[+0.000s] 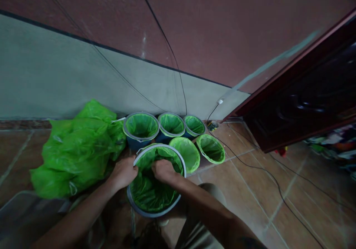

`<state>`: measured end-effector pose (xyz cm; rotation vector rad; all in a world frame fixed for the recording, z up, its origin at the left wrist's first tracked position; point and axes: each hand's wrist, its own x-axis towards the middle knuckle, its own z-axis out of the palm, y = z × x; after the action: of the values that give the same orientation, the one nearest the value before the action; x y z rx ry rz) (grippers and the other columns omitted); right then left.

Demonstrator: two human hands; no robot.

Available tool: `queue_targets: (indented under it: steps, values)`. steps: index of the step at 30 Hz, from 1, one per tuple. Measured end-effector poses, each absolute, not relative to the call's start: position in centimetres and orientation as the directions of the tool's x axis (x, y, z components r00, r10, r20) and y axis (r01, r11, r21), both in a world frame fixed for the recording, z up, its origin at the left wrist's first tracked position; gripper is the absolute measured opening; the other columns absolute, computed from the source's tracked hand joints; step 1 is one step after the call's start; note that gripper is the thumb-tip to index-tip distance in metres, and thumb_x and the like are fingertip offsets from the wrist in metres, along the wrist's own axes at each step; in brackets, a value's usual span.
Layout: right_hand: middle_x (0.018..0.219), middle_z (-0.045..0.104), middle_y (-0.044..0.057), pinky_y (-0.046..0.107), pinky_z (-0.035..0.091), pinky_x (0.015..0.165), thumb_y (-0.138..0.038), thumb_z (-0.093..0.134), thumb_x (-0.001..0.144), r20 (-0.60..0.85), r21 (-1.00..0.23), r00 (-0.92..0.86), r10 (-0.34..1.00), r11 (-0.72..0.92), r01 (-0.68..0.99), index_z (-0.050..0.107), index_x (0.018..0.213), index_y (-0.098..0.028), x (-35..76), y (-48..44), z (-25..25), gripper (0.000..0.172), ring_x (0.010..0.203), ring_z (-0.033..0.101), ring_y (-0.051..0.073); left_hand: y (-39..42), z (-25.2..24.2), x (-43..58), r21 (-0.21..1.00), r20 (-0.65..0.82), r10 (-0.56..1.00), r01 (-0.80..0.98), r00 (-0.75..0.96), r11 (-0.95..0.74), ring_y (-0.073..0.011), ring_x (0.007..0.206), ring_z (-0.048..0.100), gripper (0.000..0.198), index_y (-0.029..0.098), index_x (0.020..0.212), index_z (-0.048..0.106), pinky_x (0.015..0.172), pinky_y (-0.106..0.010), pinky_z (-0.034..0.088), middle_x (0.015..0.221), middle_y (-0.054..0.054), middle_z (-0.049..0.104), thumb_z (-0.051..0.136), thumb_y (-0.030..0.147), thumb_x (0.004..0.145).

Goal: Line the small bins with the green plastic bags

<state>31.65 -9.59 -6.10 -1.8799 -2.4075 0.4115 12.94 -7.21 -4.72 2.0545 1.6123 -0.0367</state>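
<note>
Close in front of me is a round trash bin [135, 203] with a grey rim, lined with a green trash bag [151, 193]. My left hand [125, 172] is closed over the bin's left rim, where the bag's edge folds over. Inside the mouth, my right hand [163, 170] is curled in a fist against the bag lining; its fingertips are hidden, and a pinch of the bag seems to be in them. Right behind this bin stand other lined bins, among them a blue one [141, 143] and a light green one [185, 154].
A heap of bright green plastic bags [80, 152] lies at left by the wall. Black cables [250, 166] trail across the tiled floor at right. A dark door [300, 100] and a colourful pile [335, 145] are further right. A pale clear container [25, 208] sits lower left.
</note>
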Motion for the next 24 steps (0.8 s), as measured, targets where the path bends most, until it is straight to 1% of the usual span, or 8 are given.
queue_targets:
  steps: [2,4,5,7,11,15,19,24]
  values:
    - [0.098,0.078,0.013,0.035,0.057,0.086,-0.020,0.051,0.096,0.006,-0.272,-0.292,0.956,0.283,0.920,0.077,0.103,-0.016,32.3,-9.6,-4.9,0.027,0.092,0.073,0.025,-7.1,-4.9,12.7,0.376,-0.337,0.898,0.915,0.284,-0.148,-0.0237,0.104,0.073,0.023,0.016,0.103,0.065,0.084,-0.028,0.051,0.108,-0.012,0.077,0.047,0.013,0.088]
    - [0.122,0.072,0.013,0.037,0.051,0.102,-0.024,0.052,0.098,0.141,-0.287,-0.317,0.938,0.345,0.894,0.068,0.127,-0.017,33.1,-9.1,-4.2,0.034,0.114,0.066,0.024,-7.0,-5.3,12.6,0.352,-0.334,0.900,0.923,0.281,-0.158,-0.0241,0.105,0.073,0.026,0.016,0.105,0.065,0.085,-0.029,0.051,0.109,-0.012,0.077,0.047,0.012,0.087]
    - [0.130,0.068,0.013,0.038,0.047,0.107,-0.025,0.055,0.097,0.159,-0.282,-0.328,0.931,0.361,0.889,0.062,0.135,-0.016,33.5,-8.6,-4.2,0.040,0.120,0.061,0.024,-7.0,-5.6,12.6,0.337,-0.329,0.901,0.926,0.283,-0.168,-0.0244,0.106,0.073,0.027,0.016,0.106,0.066,0.086,-0.029,0.051,0.110,-0.012,0.077,0.047,0.012,0.087]
    - [0.135,0.065,0.015,0.040,0.044,0.110,-0.026,0.060,0.095,0.091,-0.256,-0.354,0.931,0.365,0.895,0.056,0.142,-0.014,33.9,-7.5,-5.0,0.049,0.126,0.057,0.025,-7.0,-6.2,12.8,0.309,-0.323,0.898,0.930,0.297,-0.197,-0.0250,0.106,0.073,0.028,0.015,0.108,0.066,0.088,-0.031,0.051,0.110,-0.013,0.077,0.047,0.012,0.088]
    - [0.123,0.071,0.013,0.032,0.048,0.099,-0.023,0.047,0.101,-0.171,-0.218,-0.325,0.930,0.286,0.933,0.062,0.130,-0.015,34.1,-6.1,-8.8,0.033,0.115,0.065,0.022,-7.1,-7.9,13.4,0.277,-0.312,0.881,0.921,0.357,-0.275,-0.0256,0.107,0.072,0.029,0.016,0.110,0.065,0.092,-0.033,0.051,0.110,-0.014,0.077,0.046,0.010,0.088]
    - [0.114,0.075,0.013,0.030,0.051,0.087,-0.025,0.045,0.103,-0.338,-0.188,-0.234,0.912,0.178,0.966,0.066,0.119,-0.015,33.8,-7.1,-12.6,0.028,0.103,0.071,0.023,-7.2,-10.0,13.7,0.253,-0.354,0.859,0.922,0.371,-0.293,-0.0261,0.109,0.072,0.028,0.018,0.111,0.066,0.094,-0.035,0.051,0.114,-0.014,0.076,0.048,0.012,0.090]
    - [0.113,0.076,0.013,0.030,0.053,0.082,-0.021,0.042,0.103,-0.377,-0.169,-0.115,0.919,0.054,0.984,0.065,0.123,-0.015,33.6,-8.2,-14.8,0.032,0.100,0.073,0.025,-7.2,-11.9,13.5,0.224,-0.390,0.856,0.936,0.341,-0.270,-0.0293,0.113,0.071,0.032,0.013,0.121,0.064,0.097,-0.039,0.052,0.119,-0.019,0.073,0.048,0.020,0.094]
    - [0.108,0.077,0.017,0.030,0.055,0.082,-0.013,0.041,0.100,-0.346,-0.215,-0.052,0.937,-0.025,0.976,0.067,0.120,-0.009,33.9,-8.1,-14.9,0.033,0.099,0.074,0.027,-7.2,-13.4,12.1,0.162,-0.496,0.840,0.974,0.220,-0.159,-0.0320,0.122,0.066,0.053,0.004,0.135,0.055,0.100,-0.037,0.051,0.133,-0.025,0.066,0.059,0.033,0.091]
